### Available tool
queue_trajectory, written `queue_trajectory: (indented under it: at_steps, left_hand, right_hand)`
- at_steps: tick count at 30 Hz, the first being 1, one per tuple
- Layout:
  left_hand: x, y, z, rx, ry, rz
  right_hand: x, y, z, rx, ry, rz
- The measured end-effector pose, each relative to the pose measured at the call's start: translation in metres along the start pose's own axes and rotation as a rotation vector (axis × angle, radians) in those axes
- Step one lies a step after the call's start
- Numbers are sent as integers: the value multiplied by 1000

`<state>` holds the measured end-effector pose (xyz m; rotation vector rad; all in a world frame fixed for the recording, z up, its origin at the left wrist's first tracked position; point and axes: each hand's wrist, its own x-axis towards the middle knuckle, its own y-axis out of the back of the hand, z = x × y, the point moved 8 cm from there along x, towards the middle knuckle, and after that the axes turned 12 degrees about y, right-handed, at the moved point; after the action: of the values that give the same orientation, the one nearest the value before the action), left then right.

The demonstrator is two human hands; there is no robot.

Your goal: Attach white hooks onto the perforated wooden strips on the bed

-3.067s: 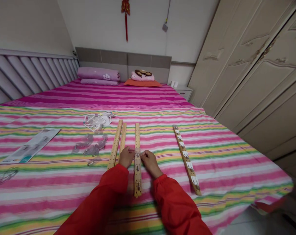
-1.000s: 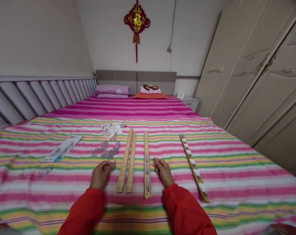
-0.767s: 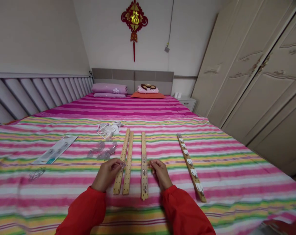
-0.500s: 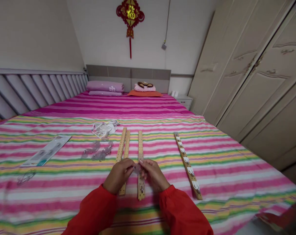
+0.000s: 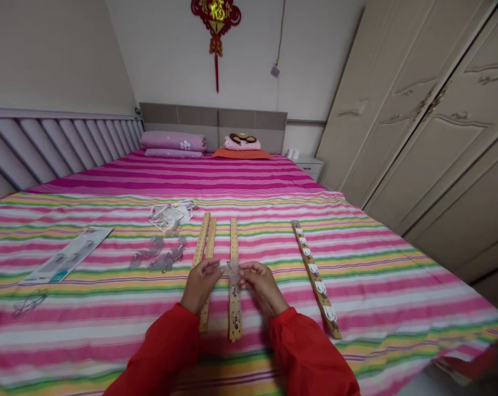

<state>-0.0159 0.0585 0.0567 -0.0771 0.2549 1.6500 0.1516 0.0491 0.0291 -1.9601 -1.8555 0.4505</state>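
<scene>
Between my fingertips is a small clear plastic adhesive hook [image 5: 233, 268], above a narrow perforated wooden strip [image 5: 234, 242]. My left hand [image 5: 200, 284] pinches its left edge; a thin film there is too blurred to make out. With thumb and forefinger my right hand [image 5: 262, 284] grips the right edge. Nearer me, another metal hook [image 5: 237, 320] sits on the same strip. Two more wooden strips [image 5: 202, 239] lie just left of it, partly hidden by my left hand. Several loose clear hooks [image 5: 166, 257] lie in a heap farther left.
On the right lies a wooden strip [image 5: 314, 270] with several white hooks. To the left are a flat package [image 5: 71, 254] and thin wire rings [image 5: 29, 301]. Opened packaging [image 5: 172, 214] rests behind the loose hooks. Everything lies on a striped bedspread [image 5: 150, 341].
My hands have moved slightly apart, with the clear hook between them raised a little farther along the strip. The left fingers have straightened. The whole view has shifted slightly.
</scene>
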Motion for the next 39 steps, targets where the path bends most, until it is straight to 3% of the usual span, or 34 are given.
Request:
queue_trajectory:
  at_steps: [4, 13, 16, 21, 27, 32, 35, 39]
  left_hand:
    - [11, -25, -20, -162, 259, -185]
    - [41, -41, -7, -220, 265, -192]
    - [46, -33, -1, -162, 194, -158]
    - [46, -27, 28, 63, -130, -142]
    - [49, -42, 39, 164, -197, -259]
    - [54, -48, 34, 118, -106, -355]
    - [63, -44, 25, 19, -18, -284]
    - [78, -45, 7, -77, 73, -202]
  right_hand:
    - [17, 5, -3, -17, 55, 46]
    - [47, 7, -4, -121, 124, 33]
    - [54, 10, -14, -224, 183, 9]
    - [65, 4, -30, -384, 284, -125]
    - [73, -17, -43, -406, 330, -264]
    - [80, -10, -39, -272, 304, -150]
    - [82, 6, -25, -213, 236, -23]
    - [82, 15, -4, -167, 147, 2]
